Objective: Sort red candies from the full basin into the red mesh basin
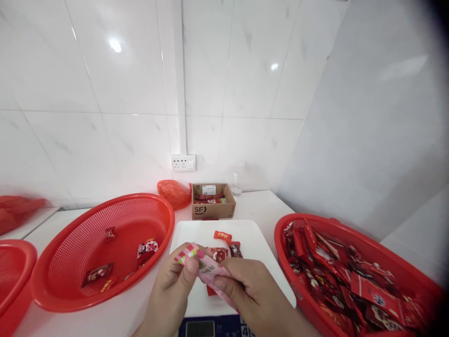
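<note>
Between my two hands is a pink printed packet (207,267) with a striped end. My left hand (174,285) pinches its striped upper end between thumb and fingers. The other end is gripped by my right hand (250,285), thumb on top. Both hands are above the white pan of a weighing scale (271,271), whose dark display panel (199,328) shows at the bottom edge. On the pan lie a small orange-red packet (223,235), a dark red packet (235,249) and a red patterned packet (218,254), partly hidden behind my hands.
On the right stands a red basket (285,229) full of red packets. A red perforated basket (105,210) with several packets is at left, another red basket (26,252) beyond. Behind the scale are a cardboard box (219,211), a red plastic bag (174,194) and a clear container (237,182).
</note>
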{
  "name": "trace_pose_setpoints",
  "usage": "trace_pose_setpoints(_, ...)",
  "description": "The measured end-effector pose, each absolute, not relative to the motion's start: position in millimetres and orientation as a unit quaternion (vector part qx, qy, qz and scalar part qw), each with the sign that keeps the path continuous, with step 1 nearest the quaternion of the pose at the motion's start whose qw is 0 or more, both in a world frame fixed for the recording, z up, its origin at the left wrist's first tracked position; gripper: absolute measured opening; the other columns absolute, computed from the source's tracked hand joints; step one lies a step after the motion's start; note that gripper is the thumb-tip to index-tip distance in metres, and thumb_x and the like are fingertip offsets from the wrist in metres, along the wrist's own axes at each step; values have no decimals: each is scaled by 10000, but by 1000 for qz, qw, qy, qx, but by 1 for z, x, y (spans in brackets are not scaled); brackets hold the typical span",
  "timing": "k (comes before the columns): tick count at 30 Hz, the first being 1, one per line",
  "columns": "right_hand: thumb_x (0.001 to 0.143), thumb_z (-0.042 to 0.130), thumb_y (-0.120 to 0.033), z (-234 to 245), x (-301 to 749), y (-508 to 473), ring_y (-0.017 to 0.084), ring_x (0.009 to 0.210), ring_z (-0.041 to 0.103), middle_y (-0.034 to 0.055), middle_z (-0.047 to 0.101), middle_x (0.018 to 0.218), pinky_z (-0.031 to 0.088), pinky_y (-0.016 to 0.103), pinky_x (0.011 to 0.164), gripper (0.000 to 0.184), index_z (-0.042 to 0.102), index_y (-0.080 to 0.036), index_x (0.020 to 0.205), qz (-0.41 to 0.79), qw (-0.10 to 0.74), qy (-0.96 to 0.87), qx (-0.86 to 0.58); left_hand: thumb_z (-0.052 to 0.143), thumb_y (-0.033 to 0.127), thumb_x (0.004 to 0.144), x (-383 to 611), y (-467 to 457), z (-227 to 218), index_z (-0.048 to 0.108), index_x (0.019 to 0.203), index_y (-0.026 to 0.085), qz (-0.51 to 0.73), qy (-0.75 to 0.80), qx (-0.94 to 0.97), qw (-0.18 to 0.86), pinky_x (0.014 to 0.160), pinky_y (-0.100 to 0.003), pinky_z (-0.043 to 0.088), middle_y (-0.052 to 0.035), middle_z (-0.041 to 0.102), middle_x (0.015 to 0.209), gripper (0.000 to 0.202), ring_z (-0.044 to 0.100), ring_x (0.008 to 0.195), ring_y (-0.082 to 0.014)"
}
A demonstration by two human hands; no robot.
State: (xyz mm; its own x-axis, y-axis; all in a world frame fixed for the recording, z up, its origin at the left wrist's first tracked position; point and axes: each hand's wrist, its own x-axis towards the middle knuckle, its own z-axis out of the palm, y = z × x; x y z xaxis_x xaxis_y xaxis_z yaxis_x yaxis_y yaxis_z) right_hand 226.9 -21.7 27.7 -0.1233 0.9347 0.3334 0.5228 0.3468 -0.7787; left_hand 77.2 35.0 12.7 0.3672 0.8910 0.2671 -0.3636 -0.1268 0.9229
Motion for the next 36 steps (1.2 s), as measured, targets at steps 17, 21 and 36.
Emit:
trace_pose_setpoints(17,845,656,-508,28,281,-25,106,453,472,-8,521,530,392,208,409,378,588,-196,643,173,817,-367,-410,649,406,853,95,53,-16,308,1511,260,13,279,919,280,1163,-636,139,-120,165,1612,755,84,1480,-379)
trace_pose_setpoints(21,812,700,-511,38,278,-31,86,445,478,-16,527,505,389,180,406,383,614,-192,618,186,827,-358,-392,599,197,867,108,60,-31,327,1501,224,53,294,929,219,1161,-562,270,-139,232,1596,690,169,1474,-342)
trace_pose_setpoints(36,837,697,-428,39,290,-34,57,344,421,-17,559,485,389,179,356,353,626,-173,603,234,849,-354,-316,402,430,947,-15,143,-26,396,1459,150,100,527,841,-67,1112,-549,330,-179,347,1543,584,273,1442,-362)
